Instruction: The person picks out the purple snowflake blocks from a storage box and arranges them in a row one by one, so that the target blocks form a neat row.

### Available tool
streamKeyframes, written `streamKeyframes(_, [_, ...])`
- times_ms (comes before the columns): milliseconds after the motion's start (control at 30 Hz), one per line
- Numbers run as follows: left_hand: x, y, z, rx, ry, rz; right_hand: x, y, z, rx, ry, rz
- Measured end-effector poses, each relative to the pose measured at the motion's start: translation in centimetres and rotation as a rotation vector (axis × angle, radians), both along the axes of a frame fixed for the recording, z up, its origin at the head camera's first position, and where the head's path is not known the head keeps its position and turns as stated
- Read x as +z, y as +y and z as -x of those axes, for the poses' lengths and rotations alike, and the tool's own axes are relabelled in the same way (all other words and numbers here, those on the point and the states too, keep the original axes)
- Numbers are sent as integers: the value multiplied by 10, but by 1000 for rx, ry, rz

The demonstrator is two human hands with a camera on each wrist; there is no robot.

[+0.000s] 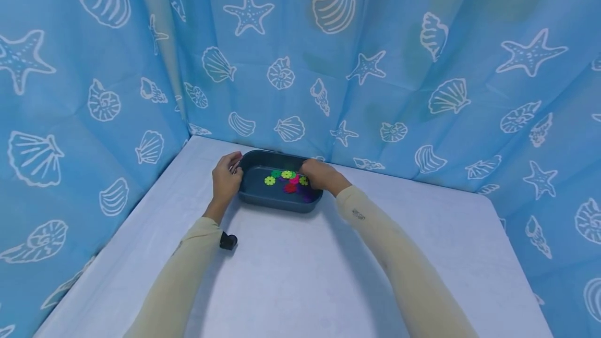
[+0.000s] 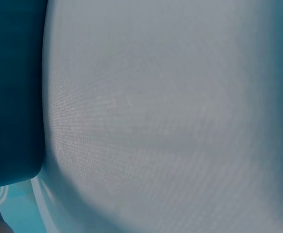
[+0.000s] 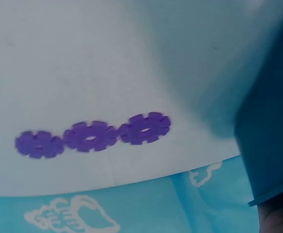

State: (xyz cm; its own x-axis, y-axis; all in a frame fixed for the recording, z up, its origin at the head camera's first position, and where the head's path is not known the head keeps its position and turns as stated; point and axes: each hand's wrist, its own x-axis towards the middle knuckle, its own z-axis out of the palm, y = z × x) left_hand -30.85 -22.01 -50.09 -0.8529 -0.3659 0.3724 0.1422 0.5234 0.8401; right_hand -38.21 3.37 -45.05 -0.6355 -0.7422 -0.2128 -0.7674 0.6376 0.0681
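Observation:
A dark blue-grey tray with rounded corners sits toward the back of the table. Inside it lie several flower-shaped notched discs: yellow discs, red discs, green discs, plus pink and purple ones. My left hand holds the tray's left end, thumb and fingers at the rim. Over the right end, my right hand reaches into the tray beside the discs; its fingertips are hidden, so I cannot tell whether they pinch one. The right wrist view catches that tray's outer wall.
In the right wrist view, a joined row of three purple notched discs lies on the white table near its edge. Blue shell-print curtains stand close behind and beside the table. A small black device is on the left wrist.

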Motion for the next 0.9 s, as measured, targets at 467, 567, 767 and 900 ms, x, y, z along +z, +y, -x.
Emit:
streamKeyframes(467, [-2, -4, 1, -3, 8, 4, 3, -11, -5, -107, -11, -40])
streamKeyframes(567, [-2, -4, 2, -2, 21, -3, 0, -7, -2, -114, -49, 16])
streamKeyframes(767, [-3, -4, 2, -23, 35, -10, -3, -3, 0, -143, -119, 88])
streamKeyframes(900, [-5, -5, 3, -25, 45, -10, -4, -1, -1, -157, -138, 140])
